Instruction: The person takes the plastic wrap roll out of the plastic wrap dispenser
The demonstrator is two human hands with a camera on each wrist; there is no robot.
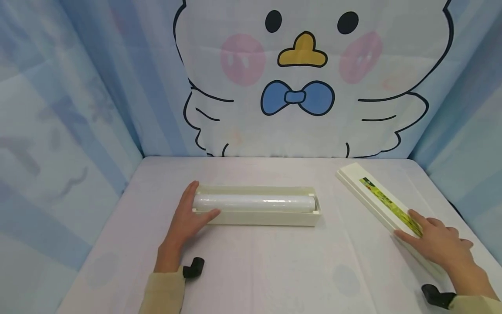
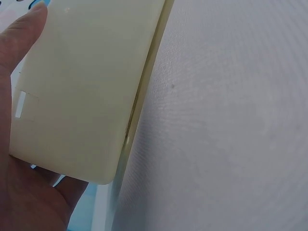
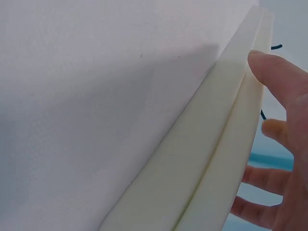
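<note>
A long, narrow off-white plastic-wrap box (image 1: 266,219) sits left of centre on the bench (image 1: 270,270), its top uncovered. Inside lies a whitish, glossy roll of film (image 1: 255,203), running nearly the box's full length. The left wrist view shows the box's smooth, plain front wall, with a small narrow slot near one end. The left hand (image 1: 185,222) grips the left end of this box, thumb along the front wall and fingers round behind.

Well apart on the right, a matching off-white lid (image 1: 374,201) lies aslant, its far end leaning toward the bench's middle. A yellow-green label strip (image 1: 388,203) runs along its top, and the right wrist view shows a lengthwise step down its side. The right hand (image 1: 441,242) spans the lid's nearer half, holding it between the thumb on the left side and fingers spread across to the right, partly covering the label's near end.
</note>
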